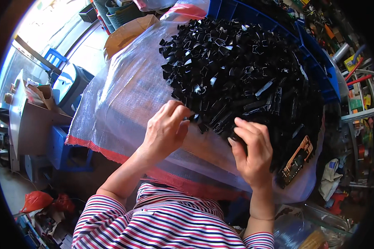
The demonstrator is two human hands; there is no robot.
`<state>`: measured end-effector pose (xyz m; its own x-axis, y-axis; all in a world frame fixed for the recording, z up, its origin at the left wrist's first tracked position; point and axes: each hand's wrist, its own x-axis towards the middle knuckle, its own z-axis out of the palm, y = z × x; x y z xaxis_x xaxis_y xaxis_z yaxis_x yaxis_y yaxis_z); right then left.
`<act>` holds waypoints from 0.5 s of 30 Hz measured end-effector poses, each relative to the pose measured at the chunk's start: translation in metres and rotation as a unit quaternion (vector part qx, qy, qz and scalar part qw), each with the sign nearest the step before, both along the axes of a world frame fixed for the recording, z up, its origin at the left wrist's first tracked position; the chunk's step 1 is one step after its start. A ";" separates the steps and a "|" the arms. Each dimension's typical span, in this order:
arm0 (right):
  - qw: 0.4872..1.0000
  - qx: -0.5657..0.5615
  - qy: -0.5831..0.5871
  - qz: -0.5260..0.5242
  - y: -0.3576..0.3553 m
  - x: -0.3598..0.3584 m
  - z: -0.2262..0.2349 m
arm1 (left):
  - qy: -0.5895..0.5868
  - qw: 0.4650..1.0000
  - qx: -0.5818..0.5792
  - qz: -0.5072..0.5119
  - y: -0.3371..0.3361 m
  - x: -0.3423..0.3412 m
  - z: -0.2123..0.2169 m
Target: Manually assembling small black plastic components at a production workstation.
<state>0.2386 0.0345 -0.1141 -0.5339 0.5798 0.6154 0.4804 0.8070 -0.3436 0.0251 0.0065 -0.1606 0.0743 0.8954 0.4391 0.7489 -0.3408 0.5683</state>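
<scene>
A large heap of small glossy black plastic pieces point(232, 54) lies on a translucent white woven sheet point(124, 87) in front of me. Many are short and angular; longer slotted black strips point(277, 99) lie at the heap's near right. My left hand point(166, 128) is at the near left edge of the heap, its thumb and fingers pinched on a small black plastic piece point(192, 118). To its right, my right hand point(254, 149) hovers at the near edge with curled fingers, thumb and fingertips apart, and nothing distinct between them.
Beyond the heap stands a blue plastic crate wall point(320, 54). A card-backed package point(297, 159) rests on the sheet at the right. Blue stools point(66, 149) and a bin point(72, 87) are off to the left. Shelves of mixed goods point(359, 103) line the right side.
</scene>
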 end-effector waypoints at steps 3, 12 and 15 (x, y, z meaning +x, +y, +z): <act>0.993 -0.095 0.070 0.001 -0.021 0.000 0.003 | -0.048 0.999 0.004 0.018 0.002 0.003 0.005; 0.965 -0.230 0.125 -0.022 -0.060 -0.011 -0.034 | 0.044 0.998 -0.031 -0.031 0.009 0.008 -0.002; 0.950 -0.277 0.136 -0.049 -0.062 -0.013 -0.035 | -0.120 0.993 -0.009 -0.019 0.007 0.010 0.000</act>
